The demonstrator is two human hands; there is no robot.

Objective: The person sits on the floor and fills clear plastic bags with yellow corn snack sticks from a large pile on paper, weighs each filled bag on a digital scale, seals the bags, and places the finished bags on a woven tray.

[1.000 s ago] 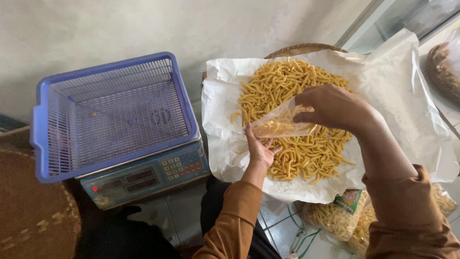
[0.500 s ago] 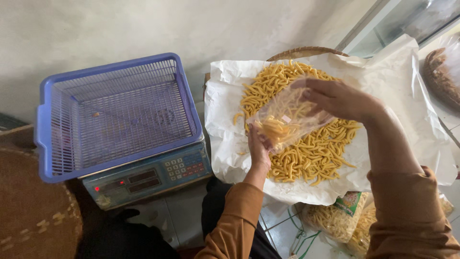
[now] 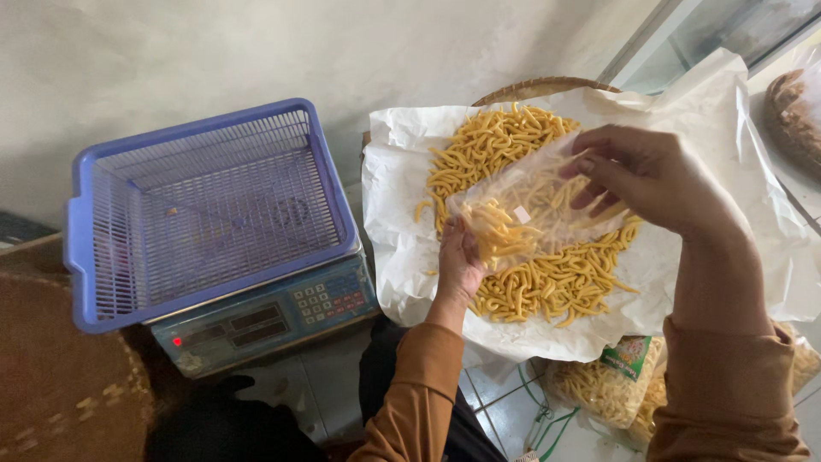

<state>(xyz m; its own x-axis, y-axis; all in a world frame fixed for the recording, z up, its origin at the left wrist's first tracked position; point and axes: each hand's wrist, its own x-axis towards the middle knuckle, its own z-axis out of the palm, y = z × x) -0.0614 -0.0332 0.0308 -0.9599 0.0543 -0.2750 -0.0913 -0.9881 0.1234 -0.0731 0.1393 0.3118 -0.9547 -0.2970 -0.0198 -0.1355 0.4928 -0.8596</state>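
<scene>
I have just the one view, from the camera on the person's head. It looks steeply down and a little forward, close over the lap and forearms, so the left hand (image 3: 460,261) and right hand (image 3: 641,175) sit near mid-frame. The pale wall (image 3: 256,60) runs along the top edge, the tiled floor (image 3: 513,402) along the bottom. With no second camera, nothing is shared between views.

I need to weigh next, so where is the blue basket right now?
In the head view, the blue basket sits left of the paper-lined snack pile, on the scale.
</scene>
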